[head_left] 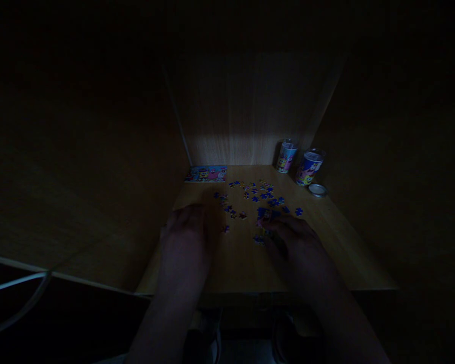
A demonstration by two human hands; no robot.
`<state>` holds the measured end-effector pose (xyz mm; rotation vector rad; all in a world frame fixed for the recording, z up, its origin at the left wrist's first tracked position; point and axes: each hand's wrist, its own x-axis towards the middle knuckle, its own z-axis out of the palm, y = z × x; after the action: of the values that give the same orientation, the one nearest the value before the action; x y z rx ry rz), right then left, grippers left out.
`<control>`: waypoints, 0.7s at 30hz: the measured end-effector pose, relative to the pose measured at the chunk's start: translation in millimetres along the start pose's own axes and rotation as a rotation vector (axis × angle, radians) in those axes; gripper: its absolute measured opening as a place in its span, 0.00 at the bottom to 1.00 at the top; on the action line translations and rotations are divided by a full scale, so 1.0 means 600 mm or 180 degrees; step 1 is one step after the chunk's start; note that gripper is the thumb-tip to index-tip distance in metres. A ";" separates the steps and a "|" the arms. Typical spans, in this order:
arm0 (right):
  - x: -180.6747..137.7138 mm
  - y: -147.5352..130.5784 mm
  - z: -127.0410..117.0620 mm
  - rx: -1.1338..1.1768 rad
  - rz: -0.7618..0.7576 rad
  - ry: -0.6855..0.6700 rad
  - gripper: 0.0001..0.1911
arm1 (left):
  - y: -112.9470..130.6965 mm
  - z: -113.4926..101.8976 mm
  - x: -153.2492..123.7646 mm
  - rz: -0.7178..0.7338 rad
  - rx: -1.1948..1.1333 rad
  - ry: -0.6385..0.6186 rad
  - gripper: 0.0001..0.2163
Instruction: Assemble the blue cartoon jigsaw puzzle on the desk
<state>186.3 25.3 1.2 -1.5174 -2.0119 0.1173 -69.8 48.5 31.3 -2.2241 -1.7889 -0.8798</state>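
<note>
Lying a little below and right of the frame's centre, a blue-edged puzzle section (263, 211) sits directly under the fingertips of the right hand (298, 237). The index finger reaches over its lower part, and the thumb is bent lower down, beside a small dark-blue piece (258, 239); a gap shows between finger and thumb, but it is too dark to tell whether they pinch anything. The left hand (185, 240), left of centre, is palm down with fingers curled; whether it has hold of something cannot be told. Just to its right lies a lone piece (226, 229), apart from both hands. Loose pieces (255, 199) spread across the middle of the frame, beyond the section. A picture strip (207, 174) lies farther back, left of centre; two printed canisters (309, 168) and a round lid (317, 190) are at right.
</note>
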 end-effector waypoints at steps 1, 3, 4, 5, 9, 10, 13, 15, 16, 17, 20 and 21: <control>0.000 0.000 0.000 0.0002 0.0003 -0.0008 0.15 | -0.013 -0.008 0.001 -0.0128 0.0145 0.0030 0.18; 0.000 0.000 0.000 0.0007 -0.0010 -0.0012 0.15 | -0.032 -0.019 0.002 -0.0361 0.0359 0.0004 0.20; 0.000 0.000 0.000 0.0009 -0.0023 0.0002 0.15 | -0.036 -0.023 0.003 -0.0427 0.0436 -0.0059 0.21; 0.000 0.001 0.000 0.0012 -0.0034 0.0016 0.15 | -0.038 -0.026 0.003 -0.0475 0.0509 -0.0126 0.22; 0.001 0.002 0.001 0.0021 -0.0043 0.0029 0.15 | -0.033 -0.025 0.006 -0.0558 0.0758 -0.0330 0.24; 0.001 0.002 0.001 0.0023 -0.0051 0.0030 0.15 | -0.032 -0.024 0.007 -0.0550 0.0742 -0.0354 0.24; 0.000 0.004 0.002 0.0027 -0.0093 0.0036 0.15 | -0.031 -0.016 0.007 -0.0254 0.0305 -0.0501 0.21; 0.000 0.006 0.004 0.0023 -0.0113 0.0058 0.15 | -0.028 -0.009 0.006 0.0068 -0.0143 -0.0613 0.16; 0.000 0.006 0.005 0.0017 -0.0117 0.0082 0.15 | -0.026 -0.005 0.006 0.0187 -0.0322 -0.0642 0.14; 0.000 0.007 0.005 0.0011 -0.0118 0.0097 0.15 | -0.023 -0.002 0.005 0.0251 -0.0440 -0.0657 0.12; 0.000 0.005 0.005 -0.0002 -0.0106 0.0092 0.15 | -0.011 0.004 0.002 0.0317 -0.0553 -0.0685 0.08; 0.000 0.005 0.005 -0.0010 -0.0093 0.0079 0.14 | -0.007 0.006 0.002 0.0335 -0.0565 -0.0706 0.08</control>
<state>187.2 27.3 -2.1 -1.4836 -2.0146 0.0832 -72.5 52.2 28.0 -2.5934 -1.7212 -0.8285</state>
